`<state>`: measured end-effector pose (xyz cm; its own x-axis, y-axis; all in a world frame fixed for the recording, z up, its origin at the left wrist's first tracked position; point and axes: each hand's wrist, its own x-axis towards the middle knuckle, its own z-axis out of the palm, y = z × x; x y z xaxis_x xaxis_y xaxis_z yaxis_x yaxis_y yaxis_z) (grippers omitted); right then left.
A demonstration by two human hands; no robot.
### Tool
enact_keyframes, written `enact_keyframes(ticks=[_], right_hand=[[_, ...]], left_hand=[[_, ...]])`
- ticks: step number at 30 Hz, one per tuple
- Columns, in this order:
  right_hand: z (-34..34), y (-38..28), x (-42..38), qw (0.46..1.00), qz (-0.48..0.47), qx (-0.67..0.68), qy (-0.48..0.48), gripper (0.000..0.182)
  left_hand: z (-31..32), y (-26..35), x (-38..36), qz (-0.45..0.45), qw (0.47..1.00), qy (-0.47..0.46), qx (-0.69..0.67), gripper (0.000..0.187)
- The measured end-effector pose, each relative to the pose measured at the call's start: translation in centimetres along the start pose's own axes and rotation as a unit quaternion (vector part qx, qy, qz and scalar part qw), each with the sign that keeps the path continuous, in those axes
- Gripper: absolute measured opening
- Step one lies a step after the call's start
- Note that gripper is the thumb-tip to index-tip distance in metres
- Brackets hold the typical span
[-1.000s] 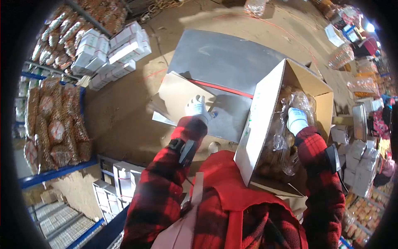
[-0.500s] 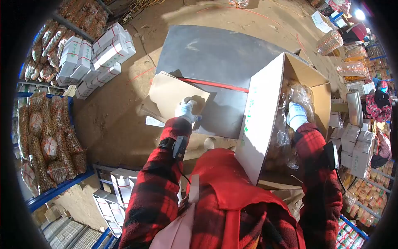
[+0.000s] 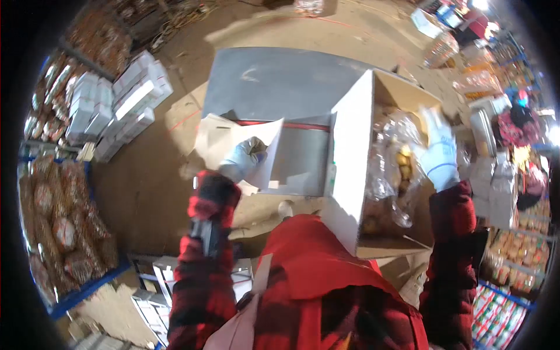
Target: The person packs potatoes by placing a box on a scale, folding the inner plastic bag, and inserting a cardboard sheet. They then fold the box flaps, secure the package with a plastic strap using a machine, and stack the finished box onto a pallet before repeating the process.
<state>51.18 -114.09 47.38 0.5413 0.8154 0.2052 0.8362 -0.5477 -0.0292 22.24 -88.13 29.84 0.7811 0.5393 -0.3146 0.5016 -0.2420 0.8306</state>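
Observation:
My left hand [image 3: 244, 158], in a pale glove with dark fingertips, is closed on the edge of a cardboard sheet [image 3: 267, 135]. The sheet is tilted up above other cardboard pieces [image 3: 213, 131] at the left end of the grey table [image 3: 274, 81]. A tall open carton [image 3: 350, 157], white outside and brown inside, stands to the right. In it lies a clear plastic bag [image 3: 380, 181] with round yellow-brown produce [image 3: 405, 166]. My gloved right hand [image 3: 438, 149] is over the carton's right side, fingers stretched and thumb apart, beside the bag.
White strapped boxes [image 3: 137, 93] are stacked at the upper left. Filled net sacks [image 3: 61, 221] lie on a blue-framed rack at the left. More boxes [image 3: 493, 186], a person in pink [image 3: 518, 125] and shelves of packed goods are on the right. Cables [image 3: 181, 23] lie on the floor.
My left hand has closed on a cardboard sheet and tilted it up. My right hand has come out of the bag towards the carton's right side, and the round produce now shows.

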Motion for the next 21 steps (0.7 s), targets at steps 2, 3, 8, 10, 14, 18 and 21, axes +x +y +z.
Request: enact_keyframes(ticks=[2, 3, 8, 10, 14, 18, 21], right_hand=[[-5.9, -5.4, 1.3, 0.983, -0.128, 0.129, 0.035, 0.069], [-7.5, -7.6, 1.2, 0.973, -0.208, 0.093, 0.042, 0.065], [-11.4, -4.6, -4.5, 0.917, -0.277, 0.261, -0.123, 0.019], [-14.6, 0.0, -7.2, 0.841, -0.069, 0.445, -0.3, 0.015], [-14.8, 9.0, -10.2, 0.754, 0.028, 0.518, -0.404, 0.015], [-6.8, 12.2, -8.8, 0.83, 0.106, 0.436, -0.33, 0.028], [-1.1, 12.3, -4.0, 0.905, 0.047, 0.309, -0.29, 0.036]], left_hand=[[-2.7, 11.5, -2.6, 0.134, 0.982, -0.121, 0.058, 0.01], [-2.8, 13.3, -3.0, 0.16, 0.964, -0.18, 0.109, 0.012], [-3.0, 24.5, -5.2, 0.477, 0.809, -0.288, -0.186, 0.023], [-2.9, 22.4, -3.9, 0.335, 0.883, -0.218, -0.248, 0.033], [1.2, 20.3, -1.7, 0.405, 0.909, -0.029, 0.097, 0.027], [3.9, 22.6, -2.2, 0.41, 0.879, -0.001, 0.244, 0.026], [5.0, 22.9, -2.1, 0.395, 0.879, 0.095, 0.248, 0.024]])
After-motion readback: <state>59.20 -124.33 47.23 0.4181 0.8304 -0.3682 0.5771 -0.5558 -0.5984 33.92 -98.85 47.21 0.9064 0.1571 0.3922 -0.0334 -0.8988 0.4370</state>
